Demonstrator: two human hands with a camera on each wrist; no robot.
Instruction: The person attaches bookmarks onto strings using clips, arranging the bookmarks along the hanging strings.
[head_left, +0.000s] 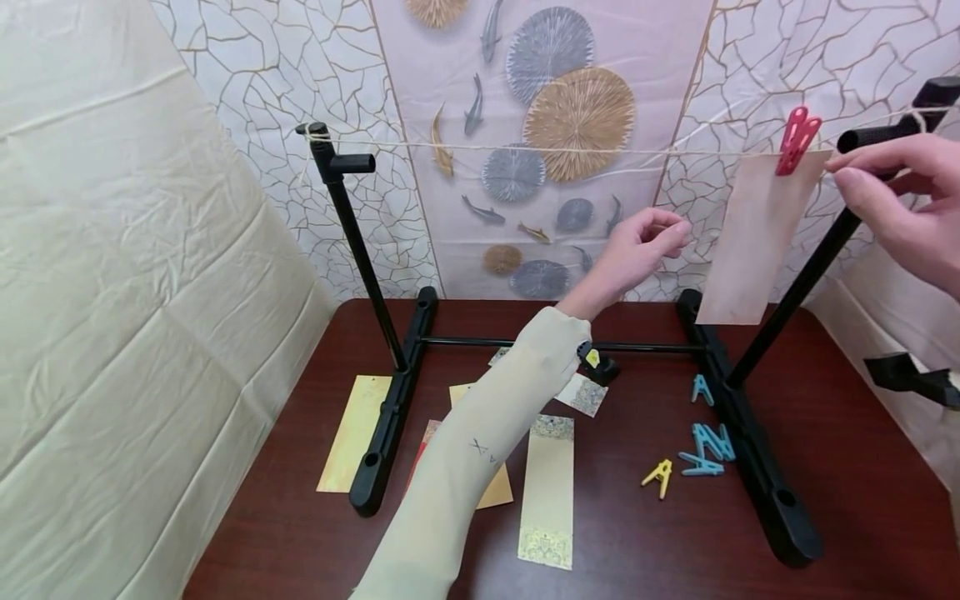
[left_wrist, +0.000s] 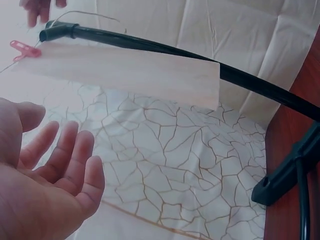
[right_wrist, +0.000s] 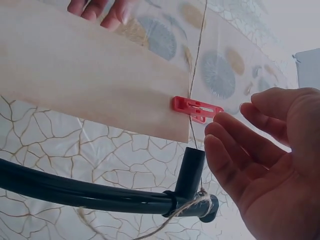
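Note:
A pale blank paper strip (head_left: 759, 242) hangs from a string (head_left: 570, 151), fastened near its top by a red clothespin (head_left: 797, 140). My right hand (head_left: 911, 200) is raised beside the strip's upper right edge. In the right wrist view, its relaxed fingers (right_wrist: 235, 142) lie close to the handle end of the clothespin (right_wrist: 196, 109), holding nothing. My left hand (head_left: 637, 250) is in the air left of the strip, empty, its fingers loosely bent. The left wrist view shows its palm (left_wrist: 45, 195) facing up, below the string.
A black stand (head_left: 352, 242) carries the string between two uprights. Blue clothespins (head_left: 705, 450) and a yellow clothespin (head_left: 658, 477) lie by its right foot (head_left: 780, 508). Patterned strips (head_left: 546, 492) and a yellow strip (head_left: 356, 433) lie on the brown table (head_left: 637, 550).

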